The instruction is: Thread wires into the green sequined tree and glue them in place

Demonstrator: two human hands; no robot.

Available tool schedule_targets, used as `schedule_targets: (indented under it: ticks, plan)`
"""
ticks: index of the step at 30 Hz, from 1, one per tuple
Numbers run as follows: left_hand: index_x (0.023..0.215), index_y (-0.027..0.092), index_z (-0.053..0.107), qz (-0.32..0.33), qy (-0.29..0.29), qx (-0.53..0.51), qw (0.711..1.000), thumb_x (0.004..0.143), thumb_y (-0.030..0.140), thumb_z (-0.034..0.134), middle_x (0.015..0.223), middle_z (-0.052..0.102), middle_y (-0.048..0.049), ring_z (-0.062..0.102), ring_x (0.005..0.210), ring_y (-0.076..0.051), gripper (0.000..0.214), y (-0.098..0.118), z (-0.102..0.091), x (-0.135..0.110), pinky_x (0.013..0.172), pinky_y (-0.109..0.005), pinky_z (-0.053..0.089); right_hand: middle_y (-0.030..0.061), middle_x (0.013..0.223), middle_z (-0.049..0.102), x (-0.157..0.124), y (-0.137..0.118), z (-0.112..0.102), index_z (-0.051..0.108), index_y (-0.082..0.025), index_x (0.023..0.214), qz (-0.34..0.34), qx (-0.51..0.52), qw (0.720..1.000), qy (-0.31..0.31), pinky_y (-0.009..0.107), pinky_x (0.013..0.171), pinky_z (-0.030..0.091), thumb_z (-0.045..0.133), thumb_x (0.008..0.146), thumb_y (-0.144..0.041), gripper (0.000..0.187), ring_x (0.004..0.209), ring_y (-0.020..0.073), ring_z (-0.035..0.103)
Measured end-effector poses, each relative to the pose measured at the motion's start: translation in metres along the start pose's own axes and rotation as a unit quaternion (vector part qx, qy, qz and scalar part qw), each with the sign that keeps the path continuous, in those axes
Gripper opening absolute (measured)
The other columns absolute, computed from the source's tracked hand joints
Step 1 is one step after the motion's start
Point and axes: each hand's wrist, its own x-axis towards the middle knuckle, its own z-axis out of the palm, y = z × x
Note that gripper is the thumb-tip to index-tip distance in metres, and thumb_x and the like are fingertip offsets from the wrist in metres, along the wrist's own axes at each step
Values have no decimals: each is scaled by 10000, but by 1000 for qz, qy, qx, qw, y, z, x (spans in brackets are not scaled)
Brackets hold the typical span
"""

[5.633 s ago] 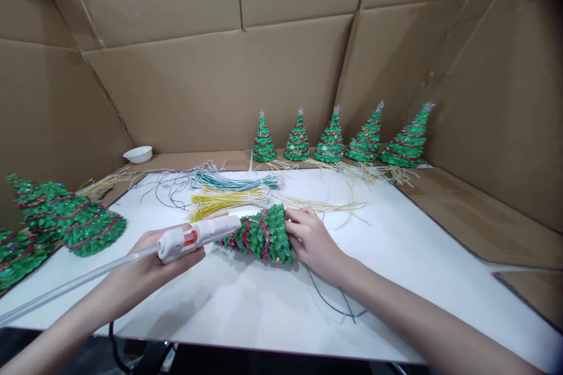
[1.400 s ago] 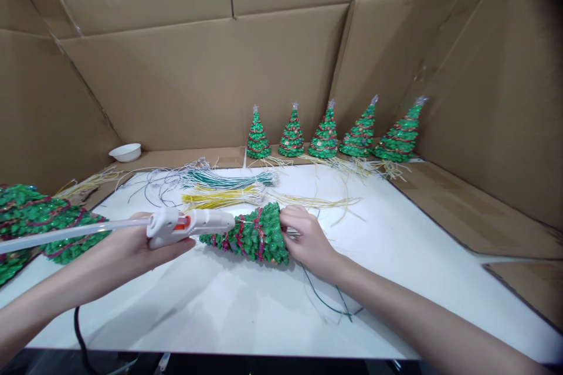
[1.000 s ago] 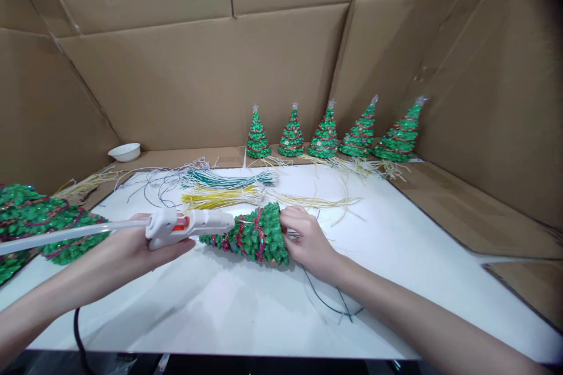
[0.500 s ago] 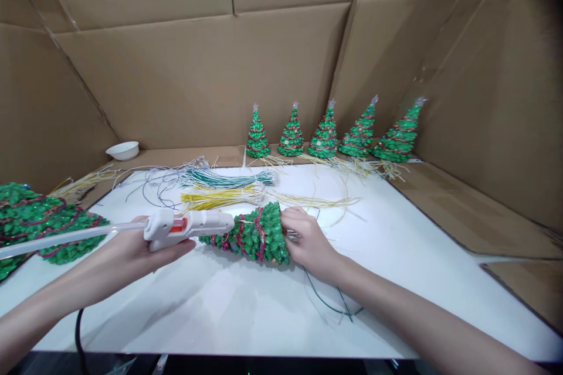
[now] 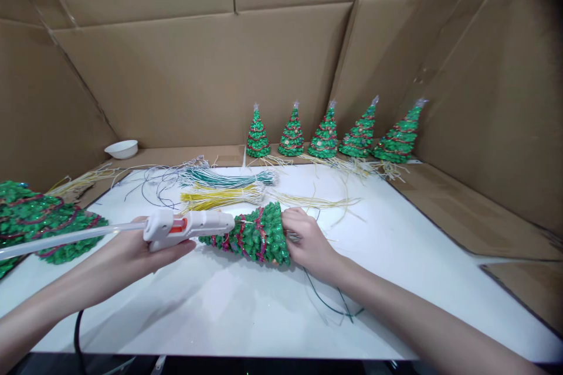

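My left hand (image 5: 132, 255) is wrapped round a white hot glue gun (image 5: 189, 227) with an orange part and a clear glue stick sticking out of its back. Its nozzle end meets a small green Christmas tree (image 5: 261, 237) with red garlands, lying on its side, tip to the left. At the tree's base, my right hand (image 5: 308, 240) closes on the rim, the fingertips hidden inside. Dark green wires (image 5: 328, 302) trail below that hand onto the white table (image 5: 211, 316).
Behind lie a yellow wire bundle (image 5: 222, 194) and a green wire bundle (image 5: 229, 177). Several finished-looking trees (image 5: 323, 136) stand along the cardboard wall (image 5: 193, 82). More trees (image 5: 48, 217) lie at left, and a white bowl (image 5: 122, 149) sits at the back left.
The view has shifted very slightly. Both hands, the glue gun and the tree hold their places.
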Motion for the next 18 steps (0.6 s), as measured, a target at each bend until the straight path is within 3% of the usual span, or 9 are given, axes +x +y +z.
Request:
schedule_targets:
  ticks: [11, 18]
  plan:
    - [1046, 247, 639, 3, -2, 20, 1000, 808, 602, 522, 790, 609, -11, 545, 685, -171, 443, -13, 1, 3, 518, -190, 421, 18, 614, 566, 0, 0, 0, 520, -183, 646, -1, -2, 1000, 1, 313, 673, 352, 459, 824, -93, 209, 610, 158, 505]
    - [963, 240, 667, -25, 29, 11, 999, 779, 654, 502, 754, 618, -5, 558, 670, -172, 482, 5, -2, -3, 531, -198, 434, 18, 619, 563, 0, 1, 0, 508, -188, 642, -1, -7, 1000, -2, 315, 682, 360, 459, 822, -88, 212, 618, 162, 504]
